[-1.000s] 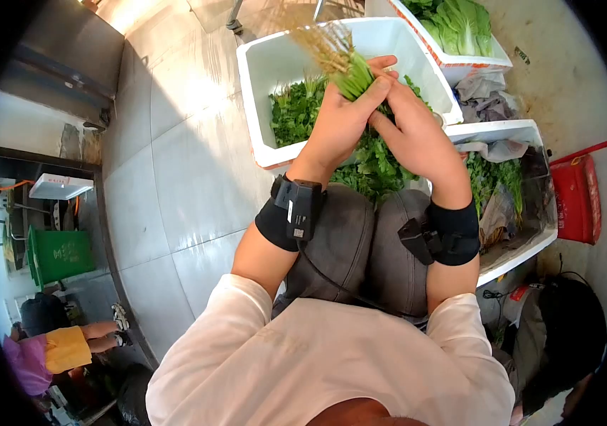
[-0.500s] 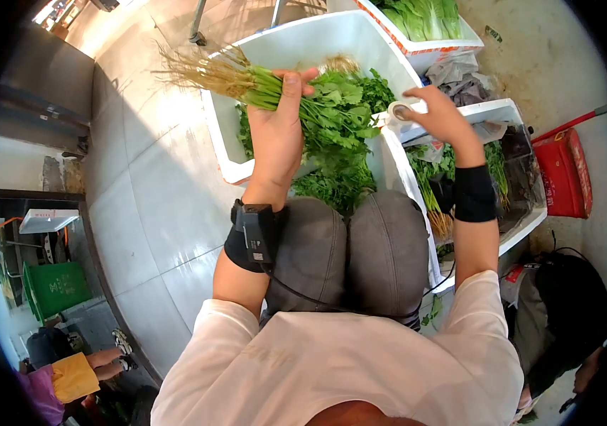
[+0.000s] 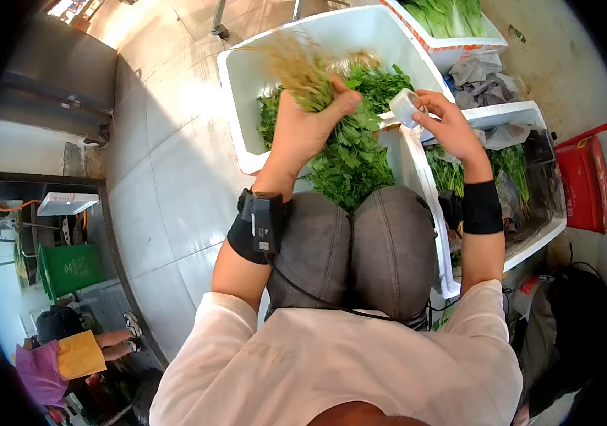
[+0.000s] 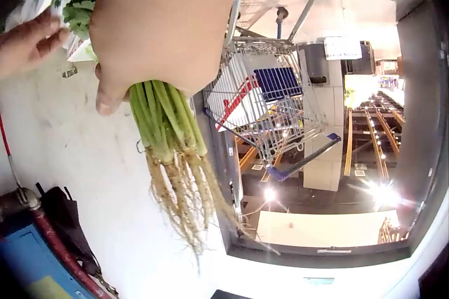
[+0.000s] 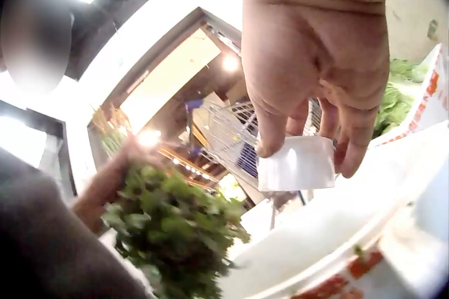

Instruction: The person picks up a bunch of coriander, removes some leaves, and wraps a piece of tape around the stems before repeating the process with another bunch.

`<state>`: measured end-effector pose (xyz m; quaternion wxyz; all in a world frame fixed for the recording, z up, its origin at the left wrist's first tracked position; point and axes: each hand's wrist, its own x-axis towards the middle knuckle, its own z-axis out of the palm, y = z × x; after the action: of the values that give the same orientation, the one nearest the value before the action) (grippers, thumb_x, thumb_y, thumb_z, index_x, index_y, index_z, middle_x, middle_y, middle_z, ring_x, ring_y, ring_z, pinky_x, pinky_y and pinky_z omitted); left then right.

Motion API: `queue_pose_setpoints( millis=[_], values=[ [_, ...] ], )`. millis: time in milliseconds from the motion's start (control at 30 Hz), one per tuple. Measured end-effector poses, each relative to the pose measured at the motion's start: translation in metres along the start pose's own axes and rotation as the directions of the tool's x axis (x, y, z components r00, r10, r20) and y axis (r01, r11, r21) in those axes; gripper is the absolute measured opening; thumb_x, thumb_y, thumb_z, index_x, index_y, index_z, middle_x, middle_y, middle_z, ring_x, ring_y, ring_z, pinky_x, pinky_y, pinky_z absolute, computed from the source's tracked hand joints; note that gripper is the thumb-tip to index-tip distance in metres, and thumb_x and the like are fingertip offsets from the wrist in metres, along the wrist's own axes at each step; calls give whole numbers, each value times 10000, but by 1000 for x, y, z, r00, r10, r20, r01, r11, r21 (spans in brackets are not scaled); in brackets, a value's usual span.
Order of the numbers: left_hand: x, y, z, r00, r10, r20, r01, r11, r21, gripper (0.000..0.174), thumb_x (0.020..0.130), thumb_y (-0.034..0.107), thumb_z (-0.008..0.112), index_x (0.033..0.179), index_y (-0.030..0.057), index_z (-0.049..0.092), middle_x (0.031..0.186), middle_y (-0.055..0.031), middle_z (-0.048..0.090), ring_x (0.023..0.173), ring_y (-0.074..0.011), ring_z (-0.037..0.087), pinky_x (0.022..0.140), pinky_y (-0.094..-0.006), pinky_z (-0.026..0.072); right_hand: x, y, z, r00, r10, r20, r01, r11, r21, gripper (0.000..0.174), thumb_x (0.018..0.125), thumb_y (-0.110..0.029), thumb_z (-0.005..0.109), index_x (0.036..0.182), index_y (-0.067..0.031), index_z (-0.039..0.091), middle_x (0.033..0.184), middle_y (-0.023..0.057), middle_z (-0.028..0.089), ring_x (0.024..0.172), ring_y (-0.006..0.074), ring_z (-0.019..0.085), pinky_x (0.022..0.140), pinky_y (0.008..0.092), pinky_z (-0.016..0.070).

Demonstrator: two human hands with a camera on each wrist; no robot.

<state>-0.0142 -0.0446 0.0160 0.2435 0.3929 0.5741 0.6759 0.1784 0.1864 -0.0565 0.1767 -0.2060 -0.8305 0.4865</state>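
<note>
My left hand (image 3: 300,135) grips a bunch of leafy greens (image 3: 350,153) round its stems. Pale brown roots stick out beyond the thumb side, blurred in the head view; the leaves hang toward my knees. In the left wrist view the green stems (image 4: 165,120) come out below the hand, with long stringy roots (image 4: 182,194). To the right, my right hand (image 3: 454,126) holds a roll of white tape (image 3: 404,108) by its edge, apart from the bunch. The right wrist view shows the roll between thumb and fingers (image 5: 354,145).
A white foam box (image 3: 231,106) with more greens stands before my knees. Beside it is another foam box (image 3: 558,213) with rooted greens. Leafy cabbage fills a box (image 3: 499,41) at the back right, near a red dustpan (image 3: 582,184). A shopping cart (image 4: 266,96) stands beyond.
Both hands were together at the bunch; the right has moved off to the right and taken hold of the tape roll, then lifted and turned it. The left hand has turned the bunch.
</note>
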Motion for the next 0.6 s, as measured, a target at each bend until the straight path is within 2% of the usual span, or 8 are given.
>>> queue_pose_setpoints(
  millis=[33, 67, 167, 300, 333, 433, 533, 600],
  values=[
    [-1, 3, 2, 999, -8, 42, 5, 997, 80, 162, 907, 85, 789, 994, 22, 668, 908, -34, 687, 828, -119, 647, 758, -279, 531, -6, -19, 2, 1000, -10, 12, 7, 969, 249, 255, 947, -161, 738, 1137, -7, 666, 1351, 134, 575, 1178, 213, 608, 1018, 375, 490],
    [-3, 5, 5, 997, 53, 53, -59, 992, 111, 176, 881, 46, 801, 1009, 16, 683, 863, -2, 668, 805, -94, 629, 725, -259, 518, -13, -40, 4, 998, -62, 30, 50, 952, 302, 214, 980, -121, 699, 1156, -10, 651, 1417, 117, 537, 1195, 181, 592, 1028, 361, 493],
    [-8, 10, 13, 985, 141, 103, -160, 966, 203, 200, 869, 50, 815, 1033, 13, 707, 849, 6, 670, 804, -87, 619, 725, -251, 510, -32, -84, 10, 982, -189, 10, 168, 897, 408, 212, 973, -109, 704, 1150, -14, 635, 1446, 104, 494, 1198, 170, 583, 1005, 339, 506],
    [-19, 21, 17, 961, 224, 162, -269, 896, 354, 252, 847, 98, 842, 1073, 54, 738, 855, -2, 695, 808, -76, 614, 732, -246, 508, -52, -119, 16, 962, -253, -99, 271, 883, 383, 189, 969, -84, 704, 1129, -21, 624, 1457, 85, 460, 1195, 153, 572, 969, 318, 521],
    [-22, 26, 16, 937, 294, 189, -348, 836, 424, 270, 843, 141, 851, 1081, 70, 743, 867, -10, 710, 794, -73, 615, 737, -251, 512, -56, -125, 17, 960, -247, -130, 278, 894, 350, 188, 963, -73, 707, 1124, -25, 622, 1446, 80, 464, 1189, 147, 568, 958, 310, 526],
    [-26, 29, 19, 893, 394, 215, -449, 784, 428, 258, 846, 165, 855, 1059, 68, 747, 880, -18, 726, 789, -78, 627, 742, -253, 517, -67, -140, 22, 955, -241, -173, 282, 918, 277, 196, 952, -49, 712, 1124, -29, 618, 1425, 76, 473, 1177, 135, 563, 938, 299, 535],
    [-31, 34, 21, 929, 330, 166, -369, 814, 449, 230, 860, 149, 844, 1040, 44, 744, 897, -21, 738, 805, -88, 648, 760, -258, 527, -72, -152, 31, 943, -249, -219, 295, 932, 211, 201, 945, -51, 718, 1118, -30, 619, 1404, 84, 485, 1173, 134, 565, 920, 301, 546],
    [-31, 32, 21, 928, 347, 136, -370, 826, 425, 220, 869, 140, 835, 1036, 32, 740, 898, -24, 738, 819, -92, 655, 768, -265, 532, -75, -159, 35, 932, -255, -256, 306, 934, 183, 197, 943, -64, 724, 1108, -30, 621, 1393, 90, 492, 1174, 138, 567, 910, 307, 552]
  ],
)
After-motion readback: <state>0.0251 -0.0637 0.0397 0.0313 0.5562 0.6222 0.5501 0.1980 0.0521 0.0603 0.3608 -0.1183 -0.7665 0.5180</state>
